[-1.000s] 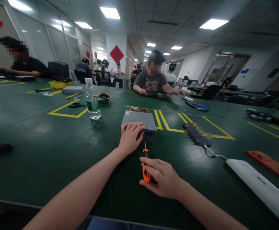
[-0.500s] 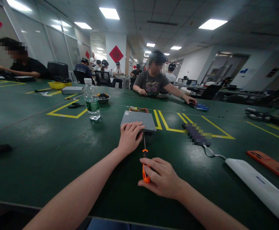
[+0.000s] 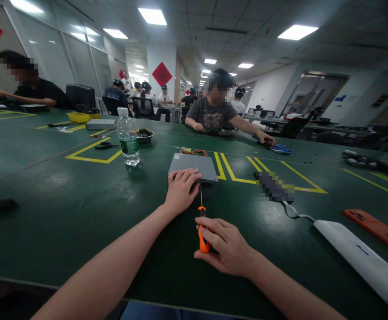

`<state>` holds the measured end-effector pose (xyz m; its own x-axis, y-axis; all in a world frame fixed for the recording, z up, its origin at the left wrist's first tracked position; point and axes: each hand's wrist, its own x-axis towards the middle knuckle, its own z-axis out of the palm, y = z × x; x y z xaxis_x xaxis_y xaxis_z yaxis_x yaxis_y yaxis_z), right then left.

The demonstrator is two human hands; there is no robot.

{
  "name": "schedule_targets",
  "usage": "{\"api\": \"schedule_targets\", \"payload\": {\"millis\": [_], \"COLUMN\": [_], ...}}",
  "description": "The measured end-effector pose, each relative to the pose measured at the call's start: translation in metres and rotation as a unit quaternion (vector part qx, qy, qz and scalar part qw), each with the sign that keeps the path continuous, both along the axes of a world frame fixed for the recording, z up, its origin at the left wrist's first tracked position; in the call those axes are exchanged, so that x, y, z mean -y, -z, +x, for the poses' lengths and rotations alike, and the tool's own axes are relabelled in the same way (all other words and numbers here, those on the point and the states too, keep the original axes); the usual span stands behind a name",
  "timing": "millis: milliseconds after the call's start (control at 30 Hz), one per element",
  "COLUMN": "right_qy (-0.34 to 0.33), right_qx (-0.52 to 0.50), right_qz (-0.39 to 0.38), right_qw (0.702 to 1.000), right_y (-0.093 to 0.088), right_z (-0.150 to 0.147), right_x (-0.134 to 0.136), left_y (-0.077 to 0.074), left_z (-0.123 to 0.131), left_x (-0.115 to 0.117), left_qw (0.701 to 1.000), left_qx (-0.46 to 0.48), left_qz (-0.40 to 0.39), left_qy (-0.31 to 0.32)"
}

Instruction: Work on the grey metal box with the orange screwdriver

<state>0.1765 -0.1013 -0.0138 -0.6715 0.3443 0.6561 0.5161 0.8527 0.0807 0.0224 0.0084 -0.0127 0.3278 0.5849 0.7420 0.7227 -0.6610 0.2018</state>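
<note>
A grey metal box [image 3: 199,165] with colored wires at its back lies on the green table in the middle of the view. My left hand [image 3: 182,189] rests over its front left part, fingers wrapped on the top and front edge. An orange and black screwdriver [image 3: 203,240] points away from me, its thin shaft reaching the front face of the box; the tip's exact contact is hidden. Around its handle are the fingers of my right hand [image 3: 225,244], thumb below and fingertips above.
A water bottle [image 3: 128,138] stands left of the box, near a small bowl [image 3: 144,136]. At right lie a blurred dark device [image 3: 274,186], a white power bank [image 3: 357,258] and an orange phone [image 3: 374,229]. A person [image 3: 214,106] sits across the table.
My right hand has shifted very slightly up and right on the screwdriver handle, and the handle looks turned a little. My left hand stays on the box.
</note>
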Motion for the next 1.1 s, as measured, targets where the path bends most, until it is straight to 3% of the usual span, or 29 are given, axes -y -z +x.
{"api": "schedule_targets", "payload": {"millis": [133,267,367,500,733,967,1100], "right_qy": [0.002,0.017,0.014,0.005,0.022,0.011,0.008], "right_qx": [-0.004,0.032,-0.014,-0.052,0.046,-0.066,-0.016], "right_qz": [-0.035,-0.003,0.026,-0.009,-0.014,-0.003,-0.026], "right_qw": [0.999,0.999,0.999,0.999,0.999,0.998,0.999], "right_y": [-0.0014,-0.006,-0.003,0.0021,-0.007,0.0002,-0.0019], "right_z": [-0.0001,-0.0004,0.0019,0.0044,0.0011,0.0045,0.0036], "right_x": [0.0001,0.0026,0.0025,0.0004,0.0016,-0.0001,0.0009], "left_y": [-0.0001,-0.0002,-0.0002,-0.0002,-0.0005,0.0,0.0005], "left_z": [0.0002,0.0005,0.0005,0.0003,-0.0002,0.0003,0.0005], "left_x": [0.0002,0.0002,0.0002,0.0002,0.0004,0.0004,-0.0001], "left_qw": [1.0,1.0,1.0,1.0,1.0,1.0,1.0], "left_qx": [0.003,0.004,0.004,0.002,0.003,0.004,0.005], "left_qz": [0.001,-0.003,-0.003,-0.005,-0.003,-0.005,-0.002], "left_qy": [0.001,0.001,-0.001,-0.001,0.001,-0.002,-0.004]}}
